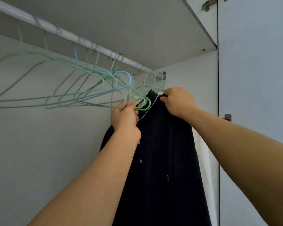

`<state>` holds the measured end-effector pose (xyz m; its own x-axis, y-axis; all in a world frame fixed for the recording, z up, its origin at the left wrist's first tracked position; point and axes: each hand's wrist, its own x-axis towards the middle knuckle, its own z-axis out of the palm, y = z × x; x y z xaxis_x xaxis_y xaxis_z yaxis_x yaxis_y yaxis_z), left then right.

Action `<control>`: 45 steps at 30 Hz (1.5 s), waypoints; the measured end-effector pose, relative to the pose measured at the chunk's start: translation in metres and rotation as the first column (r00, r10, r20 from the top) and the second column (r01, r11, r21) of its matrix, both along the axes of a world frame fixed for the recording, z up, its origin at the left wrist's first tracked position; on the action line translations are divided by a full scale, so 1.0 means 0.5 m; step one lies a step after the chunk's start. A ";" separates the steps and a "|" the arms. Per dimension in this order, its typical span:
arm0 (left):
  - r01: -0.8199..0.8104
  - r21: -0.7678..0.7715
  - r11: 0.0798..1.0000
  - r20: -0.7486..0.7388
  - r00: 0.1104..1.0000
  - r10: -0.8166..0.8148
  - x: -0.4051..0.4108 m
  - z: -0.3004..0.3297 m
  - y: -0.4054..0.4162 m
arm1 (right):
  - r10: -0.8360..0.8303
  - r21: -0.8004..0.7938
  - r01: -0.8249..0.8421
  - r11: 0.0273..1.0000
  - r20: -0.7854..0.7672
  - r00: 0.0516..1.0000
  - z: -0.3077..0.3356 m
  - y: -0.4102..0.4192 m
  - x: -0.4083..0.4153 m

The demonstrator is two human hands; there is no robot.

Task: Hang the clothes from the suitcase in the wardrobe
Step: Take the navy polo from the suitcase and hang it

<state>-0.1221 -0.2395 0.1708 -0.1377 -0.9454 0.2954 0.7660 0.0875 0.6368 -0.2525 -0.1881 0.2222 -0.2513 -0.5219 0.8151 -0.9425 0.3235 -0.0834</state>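
A dark navy garment (163, 152) with white piping and pale buttons hangs down at the right end of the wardrobe. My right hand (178, 101) grips its top edge near the collar, pinching a dark loop. My left hand (124, 118) holds the garment's left edge together with the lower corner of a green wire hanger (145, 106). Above runs the white wardrobe rail (82, 39), from which several empty green and blue wire hangers (82, 88) dangle to the left. The suitcase is out of view.
A white garment (201, 152) hangs behind the navy one against the right side panel. The wardrobe's top shelf (153, 30) sits just above the rail. The open door (255, 79) with hinges (211, 4) stands at the right.
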 end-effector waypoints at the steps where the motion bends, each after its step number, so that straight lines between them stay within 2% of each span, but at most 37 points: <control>1: -0.004 0.005 1.000 0.000 1.000 0.004 0.002 -0.004 -0.008 | -0.008 0.001 0.008 1.000 -0.009 1.000 0.014 -0.020 0.004; 8: -0.089 0.096 0.991 0.044 0.995 0.085 -0.011 -0.019 -0.044 | -0.067 -0.080 0.066 0.995 -0.011 0.998 0.104 -0.119 -0.001; 11: -0.148 0.161 0.976 0.080 0.987 0.136 -0.019 -0.015 -0.054 | -0.038 -0.102 0.036 0.994 -0.009 0.999 0.115 -0.154 0.006; 15: -0.131 0.222 0.966 0.139 0.985 0.102 -0.026 -0.006 -0.080 | -0.068 -0.171 0.058 0.984 -0.052 0.996 0.115 -0.180 0.026; 21: -0.161 0.205 0.965 0.197 0.973 0.120 -0.034 -0.020 -0.110 | -0.100 -0.225 0.081 0.971 -0.075 0.992 0.107 -0.193 0.023; 30: -0.084 0.217 0.973 0.350 0.937 0.003 -0.050 0.010 -0.111 | -0.090 -0.218 0.107 0.970 0.086 0.992 0.148 -0.167 0.032; 37: -0.052 0.130 0.990 0.373 0.928 0.000 -0.068 0.017 -0.107 | -0.120 -0.279 0.121 0.953 0.018 0.993 0.116 -0.134 0.006; 41: -0.005 0.166 0.986 0.345 0.937 -0.053 -0.058 0.012 -0.107 | -0.107 -0.180 0.103 0.978 -0.014 0.994 0.054 -0.115 -0.004; 43: 0.030 0.143 0.989 0.329 0.941 -0.077 -0.049 0.005 -0.109 | -0.098 -0.076 0.103 0.992 0.061 0.993 0.029 -0.102 -0.018; 45: 0.056 0.115 0.992 0.335 0.938 -0.092 -0.038 -0.001 -0.107 | -0.100 -0.048 0.106 0.993 0.107 0.989 0.019 -0.085 -0.017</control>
